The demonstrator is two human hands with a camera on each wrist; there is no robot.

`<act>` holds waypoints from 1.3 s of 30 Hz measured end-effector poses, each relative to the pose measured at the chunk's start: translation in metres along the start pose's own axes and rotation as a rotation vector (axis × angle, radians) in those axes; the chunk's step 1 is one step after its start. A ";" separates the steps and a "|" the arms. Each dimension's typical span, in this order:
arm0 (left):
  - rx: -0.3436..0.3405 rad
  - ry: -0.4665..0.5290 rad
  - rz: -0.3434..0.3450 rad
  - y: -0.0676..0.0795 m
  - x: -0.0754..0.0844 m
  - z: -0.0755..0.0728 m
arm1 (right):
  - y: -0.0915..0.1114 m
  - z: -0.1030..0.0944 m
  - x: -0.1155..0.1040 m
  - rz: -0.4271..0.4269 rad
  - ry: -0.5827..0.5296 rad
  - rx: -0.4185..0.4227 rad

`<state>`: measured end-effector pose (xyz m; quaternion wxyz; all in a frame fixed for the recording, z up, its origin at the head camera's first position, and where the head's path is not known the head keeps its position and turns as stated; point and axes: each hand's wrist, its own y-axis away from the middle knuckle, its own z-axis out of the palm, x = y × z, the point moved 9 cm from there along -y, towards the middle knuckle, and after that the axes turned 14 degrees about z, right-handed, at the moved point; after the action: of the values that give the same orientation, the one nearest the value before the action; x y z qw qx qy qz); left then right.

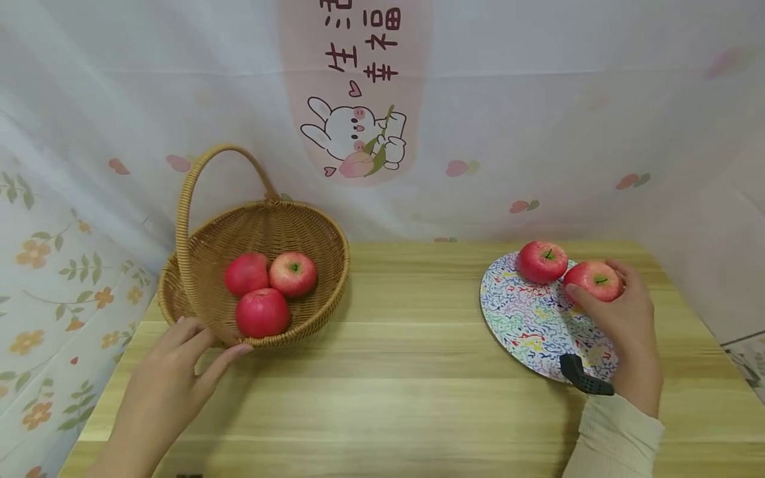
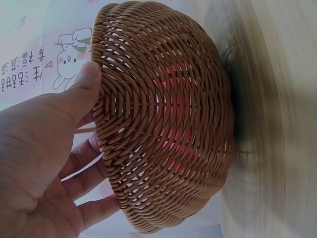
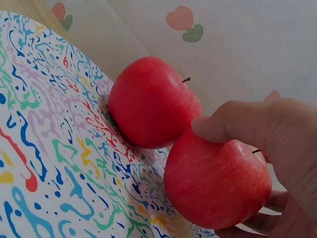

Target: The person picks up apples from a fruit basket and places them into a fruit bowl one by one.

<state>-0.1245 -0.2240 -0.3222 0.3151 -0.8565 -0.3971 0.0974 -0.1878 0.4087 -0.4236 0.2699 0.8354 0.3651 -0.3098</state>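
My left hand [image 1: 173,365] grips the near rim of a wicker basket [image 1: 323,318], thumb outside and fingers inside, as the left wrist view shows [image 2: 54,148]. Three red apples lie in the basket, among them a paler one [image 1: 293,273]. On the right, my right hand [image 1: 624,318] holds a red apple [image 1: 597,279] between thumb and fingers, at the right edge of a round plate [image 1: 526,332] with a colourful squiggle pattern. Beside it on the plate sits another apple [image 3: 151,101], close against the held one in the right wrist view.
The wooden table [image 1: 406,398] spreads between basket and plate. Behind it hangs a white printed cloth [image 1: 508,133] with a rabbit drawing. The basket's tall arched handle [image 1: 186,219] rises over its left side. A black strap [image 1: 582,377] is on my right wrist.
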 end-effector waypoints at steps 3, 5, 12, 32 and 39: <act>0.004 -0.002 0.014 -0.003 0.002 0.001 | 0.000 -0.002 0.000 -0.018 -0.018 0.011; 0.008 -0.001 0.018 -0.003 0.002 0.001 | 0.000 -0.001 -0.001 -0.027 -0.026 0.013; 0.009 0.003 0.014 -0.003 0.003 0.002 | -0.001 -0.004 0.004 -0.025 -0.016 0.036; 0.003 0.003 0.010 -0.002 0.002 0.003 | -0.004 0.002 0.003 -0.029 -0.030 0.034; 0.008 0.002 0.004 -0.001 0.001 0.001 | -0.006 0.005 0.002 -0.026 -0.054 0.008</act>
<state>-0.1249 -0.2219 -0.3226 0.3187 -0.8562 -0.3946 0.0985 -0.1932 0.4090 -0.4296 0.2725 0.8229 0.3673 -0.3371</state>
